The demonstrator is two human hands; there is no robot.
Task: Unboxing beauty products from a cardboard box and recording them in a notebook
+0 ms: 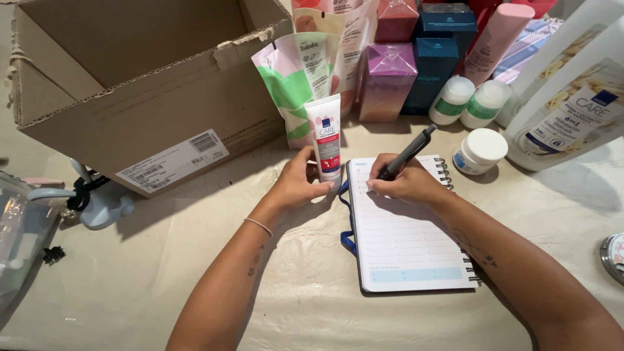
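Note:
My left hand [298, 185] grips the lower end of a white cosmetic tube [324, 136] with a red and grey label, standing upright on its cap on the table. My right hand [406, 182] holds a dark pen [409, 151] with its tip on the top lines of an open spiral notebook [403, 240]. The notebook's page is lined, with a blue band at the bottom and a blue ribbon at its left edge. The tube stands just left of the notebook's top corner.
A large open cardboard box [143, 84] lies on its side at the back left. Pouches [296, 78], coloured cartons [390, 78], small white jars [481, 151] and a big white bottle [572, 110] crowd the back right. A clear bag [19, 227] sits at the left edge.

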